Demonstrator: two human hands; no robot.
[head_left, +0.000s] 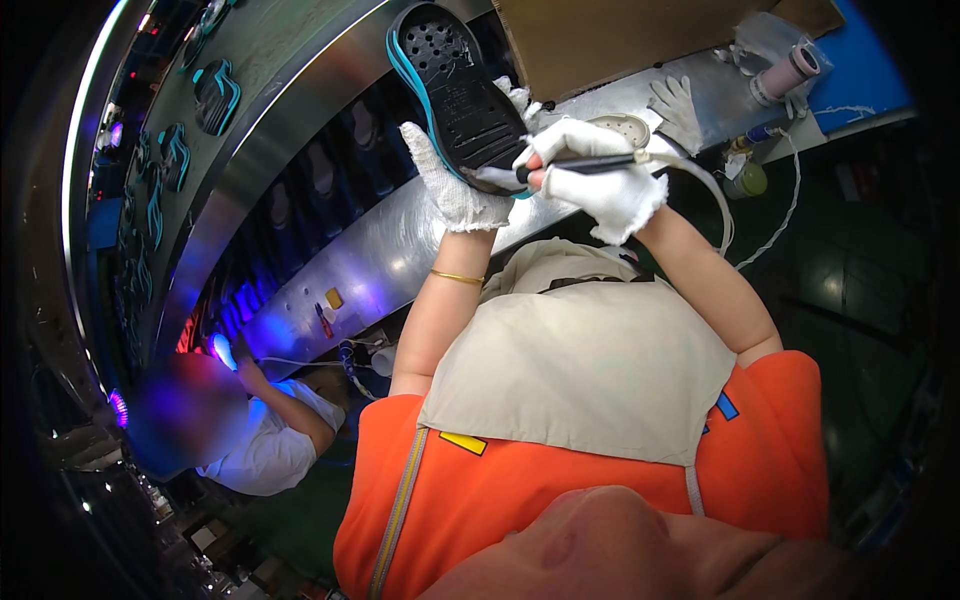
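My left hand (452,196), in a white knit glove, holds up a black shoe sole (468,105) with a teal edge. The thumb runs along its left edge and the fingers come round the far right side. The sole's inner face, with round dimples at one end, is turned toward me. In my right hand (605,195), gloved in white with bare fingertips showing, is a slim brush (592,163) with a pale tube (715,195) at its back end. The brush's pale tip lies against the near end of the sole; whether it touches the face or the rim is hard to tell.
A metal bench (375,255) runs beneath my hands. Beyond it a green conveyor (275,45) carries several soles. At right lie a spare white glove (677,112), a pinkish roll (785,75) and cardboard (620,45). A co-worker (275,440) sits at left.
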